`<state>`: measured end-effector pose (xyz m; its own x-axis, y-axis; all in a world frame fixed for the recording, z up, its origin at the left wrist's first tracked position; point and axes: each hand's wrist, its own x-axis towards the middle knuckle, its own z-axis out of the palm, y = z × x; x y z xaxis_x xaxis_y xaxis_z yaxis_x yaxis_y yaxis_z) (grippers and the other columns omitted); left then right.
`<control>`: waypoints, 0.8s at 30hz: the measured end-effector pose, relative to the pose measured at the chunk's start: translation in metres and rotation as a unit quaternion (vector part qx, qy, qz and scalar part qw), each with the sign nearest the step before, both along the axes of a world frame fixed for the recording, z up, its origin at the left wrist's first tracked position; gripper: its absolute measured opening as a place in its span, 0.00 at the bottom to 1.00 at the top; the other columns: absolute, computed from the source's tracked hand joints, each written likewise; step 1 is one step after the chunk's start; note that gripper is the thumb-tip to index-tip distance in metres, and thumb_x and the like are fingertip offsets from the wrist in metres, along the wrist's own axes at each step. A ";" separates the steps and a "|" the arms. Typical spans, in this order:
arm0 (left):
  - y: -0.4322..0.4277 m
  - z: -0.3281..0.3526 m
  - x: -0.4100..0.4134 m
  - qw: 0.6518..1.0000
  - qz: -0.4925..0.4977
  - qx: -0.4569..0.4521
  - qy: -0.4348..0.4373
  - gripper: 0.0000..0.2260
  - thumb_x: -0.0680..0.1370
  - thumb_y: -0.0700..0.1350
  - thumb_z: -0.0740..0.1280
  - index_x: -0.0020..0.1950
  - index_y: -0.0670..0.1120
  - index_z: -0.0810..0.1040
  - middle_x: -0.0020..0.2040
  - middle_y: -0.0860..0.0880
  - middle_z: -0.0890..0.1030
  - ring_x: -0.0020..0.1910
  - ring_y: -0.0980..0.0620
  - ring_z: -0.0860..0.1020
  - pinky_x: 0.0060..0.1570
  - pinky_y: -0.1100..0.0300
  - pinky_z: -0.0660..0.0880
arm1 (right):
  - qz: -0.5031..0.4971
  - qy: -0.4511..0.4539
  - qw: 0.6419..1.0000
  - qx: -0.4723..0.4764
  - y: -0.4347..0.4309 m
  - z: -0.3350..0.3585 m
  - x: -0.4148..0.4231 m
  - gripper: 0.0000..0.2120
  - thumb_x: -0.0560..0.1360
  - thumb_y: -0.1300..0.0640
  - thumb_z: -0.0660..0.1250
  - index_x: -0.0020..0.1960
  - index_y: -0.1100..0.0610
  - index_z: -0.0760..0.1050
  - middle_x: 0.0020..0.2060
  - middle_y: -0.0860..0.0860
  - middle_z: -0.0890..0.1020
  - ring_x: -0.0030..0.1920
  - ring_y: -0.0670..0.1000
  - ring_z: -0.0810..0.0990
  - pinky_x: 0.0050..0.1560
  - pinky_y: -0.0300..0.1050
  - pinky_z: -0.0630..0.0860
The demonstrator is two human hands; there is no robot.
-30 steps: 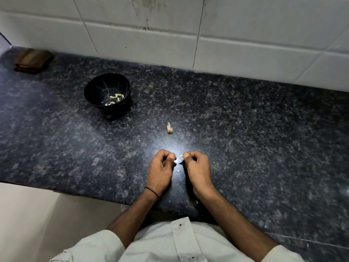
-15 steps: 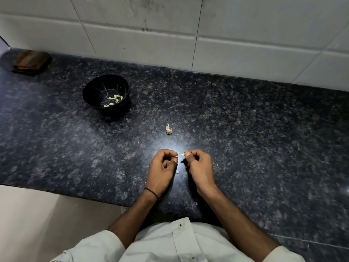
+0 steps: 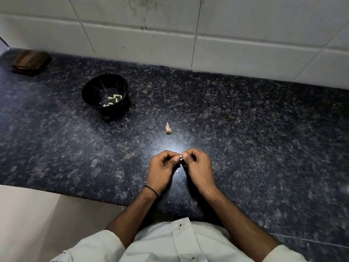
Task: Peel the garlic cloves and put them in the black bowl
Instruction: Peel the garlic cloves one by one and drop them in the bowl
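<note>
- held clove (image 3: 181, 156): tiny, pinched between left hand (image 3: 160, 171) and right hand (image 3: 198, 167)
- loose clove (image 3: 168, 128): papery skin on, near at 11 o'clock
- black bowl (image 3: 92, 89): upright, farther off at 10 o'clock, pale peeled cloves (image 3: 113, 98) inside

A dark speckled stone worktop (image 3: 245, 129) fills mid-frame; white wall tiles (image 3: 245, 35) run above, pale floor (image 3: 28, 224) lower left.

the counter (image 3: 245, 120) fills the middle of the frame, with the wall (image 3: 226, 35) behind it along the top. the bowl (image 3: 94, 87) sits on the counter at centre left, with peeled cloves (image 3: 113, 98) in it. a block (image 3: 30, 62) lies at the upper left, against the wall. a garlic bit (image 3: 168, 128) lies on the counter near the centre, right of and below the bowl. below it, the left hand (image 3: 161, 171) and right hand (image 3: 198, 167) meet, a clove (image 3: 180, 156) pinched between their fingertips.
</note>
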<state>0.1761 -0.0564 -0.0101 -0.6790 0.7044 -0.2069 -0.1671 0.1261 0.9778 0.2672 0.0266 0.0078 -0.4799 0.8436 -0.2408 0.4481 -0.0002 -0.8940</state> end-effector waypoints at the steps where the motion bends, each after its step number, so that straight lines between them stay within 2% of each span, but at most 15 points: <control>1: 0.000 0.000 0.000 1.000 -0.001 -0.002 -0.001 0.03 0.78 0.34 0.68 0.47 0.36 0.82 0.42 0.42 0.85 0.41 0.51 0.83 0.44 0.60 0.80 | -0.001 0.002 1.000 -0.001 0.000 0.001 0.000 0.08 0.79 0.57 0.67 0.41 0.54 0.80 0.41 0.50 0.84 0.42 0.49 0.83 0.47 0.48 0.79; 5: 0.000 -0.001 -0.002 1.000 -0.012 -0.013 0.004 0.04 0.79 0.35 0.68 0.46 0.38 0.83 0.41 0.43 0.85 0.41 0.49 0.83 0.44 0.56 0.81 | 0.004 0.004 1.000 -0.003 0.001 0.007 0.002 0.11 0.79 0.59 0.67 0.39 0.54 0.80 0.35 0.48 0.83 0.35 0.42 0.79 0.39 0.36 0.74; 7: 0.000 -0.001 -0.003 1.000 -0.015 -0.016 0.009 0.05 0.79 0.35 0.68 0.46 0.39 0.83 0.41 0.44 0.85 0.40 0.49 0.83 0.42 0.57 0.80 | 0.007 -0.001 1.000 0.003 0.000 0.009 0.003 0.12 0.80 0.59 0.66 0.38 0.53 0.79 0.33 0.47 0.83 0.34 0.41 0.79 0.38 0.34 0.73; 12: 0.001 0.000 -0.003 0.999 -0.023 -0.017 0.023 0.05 0.79 0.34 0.68 0.45 0.39 0.83 0.38 0.46 0.85 0.37 0.53 0.81 0.39 0.60 0.77 | 0.021 -0.039 0.998 0.037 0.000 0.009 0.003 0.13 0.80 0.60 0.65 0.38 0.51 0.76 0.33 0.45 0.80 0.36 0.44 0.77 0.38 0.41 0.71; 17: 0.001 -0.001 -0.003 0.999 -0.029 -0.009 0.023 0.06 0.78 0.33 0.67 0.45 0.38 0.83 0.37 0.47 0.85 0.37 0.53 0.81 0.40 0.60 0.78 | 0.048 -0.102 0.992 0.065 -0.004 0.007 0.000 0.10 0.83 0.58 0.60 0.43 0.52 0.72 0.42 0.50 0.80 0.43 0.49 0.76 0.40 0.42 0.65; 24: 0.000 -0.002 -0.004 0.998 -0.044 0.005 0.034 0.07 0.79 0.34 0.67 0.44 0.39 0.83 0.37 0.50 0.84 0.38 0.56 0.80 0.40 0.63 0.76 | 0.056 -0.111 0.989 0.079 -0.007 0.010 -0.003 0.08 0.84 0.58 0.58 0.49 0.56 0.74 0.47 0.52 0.79 0.47 0.51 0.77 0.43 0.43 0.67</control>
